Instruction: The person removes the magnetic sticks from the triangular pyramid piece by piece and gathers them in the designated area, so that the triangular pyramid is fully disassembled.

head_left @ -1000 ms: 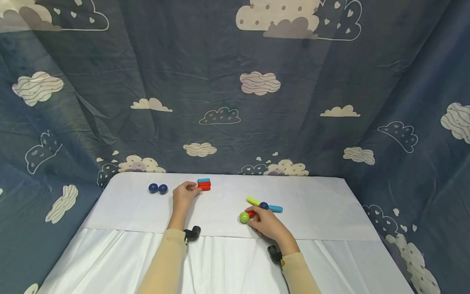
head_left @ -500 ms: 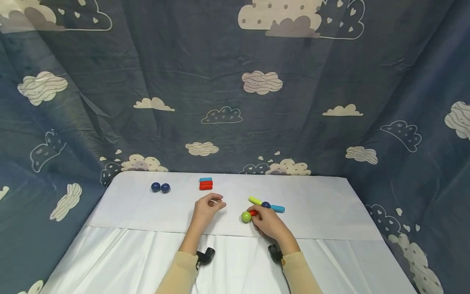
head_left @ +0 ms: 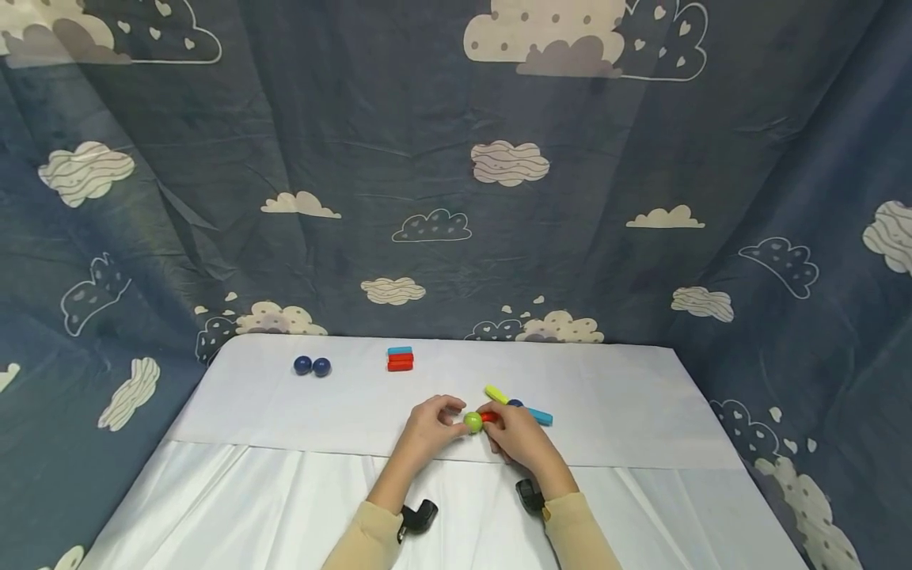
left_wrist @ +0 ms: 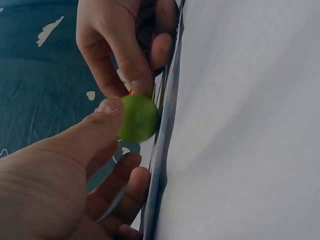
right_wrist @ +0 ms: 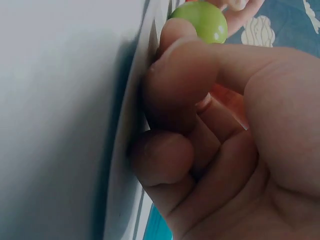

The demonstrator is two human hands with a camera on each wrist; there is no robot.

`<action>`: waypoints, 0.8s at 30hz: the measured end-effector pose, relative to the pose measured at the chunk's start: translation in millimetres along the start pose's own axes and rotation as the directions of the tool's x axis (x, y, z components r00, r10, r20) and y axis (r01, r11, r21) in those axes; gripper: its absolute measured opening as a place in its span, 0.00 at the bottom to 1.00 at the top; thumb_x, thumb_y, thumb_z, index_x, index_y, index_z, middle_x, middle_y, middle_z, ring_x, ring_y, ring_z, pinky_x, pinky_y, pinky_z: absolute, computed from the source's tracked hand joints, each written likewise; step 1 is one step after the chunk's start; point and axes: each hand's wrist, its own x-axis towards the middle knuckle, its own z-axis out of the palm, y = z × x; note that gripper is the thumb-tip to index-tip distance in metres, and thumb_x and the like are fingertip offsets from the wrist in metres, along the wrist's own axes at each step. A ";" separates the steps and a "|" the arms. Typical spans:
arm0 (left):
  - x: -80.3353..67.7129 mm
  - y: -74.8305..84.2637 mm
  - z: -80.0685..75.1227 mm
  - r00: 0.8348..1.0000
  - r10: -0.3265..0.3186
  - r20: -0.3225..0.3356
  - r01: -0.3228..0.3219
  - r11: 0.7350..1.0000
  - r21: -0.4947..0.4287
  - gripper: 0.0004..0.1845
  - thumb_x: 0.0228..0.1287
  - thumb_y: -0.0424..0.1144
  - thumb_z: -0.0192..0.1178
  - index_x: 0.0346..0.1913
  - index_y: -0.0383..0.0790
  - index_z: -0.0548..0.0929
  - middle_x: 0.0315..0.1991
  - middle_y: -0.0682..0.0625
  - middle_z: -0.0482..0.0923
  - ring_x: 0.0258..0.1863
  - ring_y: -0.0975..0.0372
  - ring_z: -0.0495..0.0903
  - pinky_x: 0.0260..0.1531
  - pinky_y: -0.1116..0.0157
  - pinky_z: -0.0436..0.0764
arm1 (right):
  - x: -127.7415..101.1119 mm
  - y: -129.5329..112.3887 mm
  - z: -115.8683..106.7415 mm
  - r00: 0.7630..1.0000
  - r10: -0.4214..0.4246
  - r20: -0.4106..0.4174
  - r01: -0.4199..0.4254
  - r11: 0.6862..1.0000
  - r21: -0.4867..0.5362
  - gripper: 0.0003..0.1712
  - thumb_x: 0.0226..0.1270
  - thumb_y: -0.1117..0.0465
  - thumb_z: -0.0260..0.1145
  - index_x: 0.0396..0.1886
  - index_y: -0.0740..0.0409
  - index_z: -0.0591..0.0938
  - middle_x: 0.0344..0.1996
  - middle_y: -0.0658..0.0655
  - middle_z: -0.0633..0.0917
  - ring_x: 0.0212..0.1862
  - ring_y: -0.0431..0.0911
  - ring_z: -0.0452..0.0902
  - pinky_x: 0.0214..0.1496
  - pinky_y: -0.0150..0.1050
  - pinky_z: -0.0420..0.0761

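Observation:
A green ball sits on the end of a short red stick near the middle of the white table. My left hand pinches the ball from the left; in the left wrist view my thumb presses on the green ball. My right hand grips the red stick from the right, its fingers curled over it. In the right wrist view the green ball shows past my curled fingers, with only a glimpse of red behind them.
Just behind my right hand lie a yellow stick, a dark blue ball and a light blue stick, joined in a line. Farther back stands a small stack of blue and red sticks. Two dark blue balls rest at back left. A cloud-print curtain surrounds the table.
My left hand has left the stack of sticks at the back and moved right and nearer, onto the green ball. My right hand has stayed on the red stick.

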 end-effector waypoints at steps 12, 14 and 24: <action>-3.1 1.8 2.8 0.999 0.034 0.010 -0.034 0.997 0.072 0.19 0.58 0.43 0.80 0.53 0.48 0.90 0.38 0.56 0.83 0.35 0.66 0.75 0.39 0.67 0.73 | 0.9 -4.9 8.2 0.999 -0.041 0.005 0.042 0.999 -0.015 0.14 0.80 0.59 0.65 0.60 0.56 0.85 0.13 0.47 0.80 0.10 0.40 0.71 0.16 0.34 0.72; -2.7 1.0 3.1 0.999 0.034 0.007 -0.035 0.997 0.074 0.18 0.58 0.43 0.79 0.52 0.47 0.90 0.37 0.56 0.83 0.35 0.66 0.75 0.39 0.67 0.73 | 2.0 -4.1 8.4 0.999 -0.032 0.007 0.032 0.999 -0.014 0.15 0.79 0.59 0.66 0.61 0.56 0.85 0.13 0.47 0.80 0.10 0.39 0.71 0.16 0.33 0.72; -1.8 0.1 3.1 1.000 0.016 0.005 -0.017 0.998 0.061 0.16 0.61 0.42 0.78 0.51 0.47 0.90 0.37 0.55 0.82 0.35 0.65 0.75 0.38 0.67 0.74 | 4.1 2.2 7.7 0.999 -0.027 0.016 0.027 0.999 0.043 0.14 0.80 0.59 0.65 0.59 0.57 0.84 0.14 0.48 0.81 0.11 0.40 0.70 0.16 0.32 0.71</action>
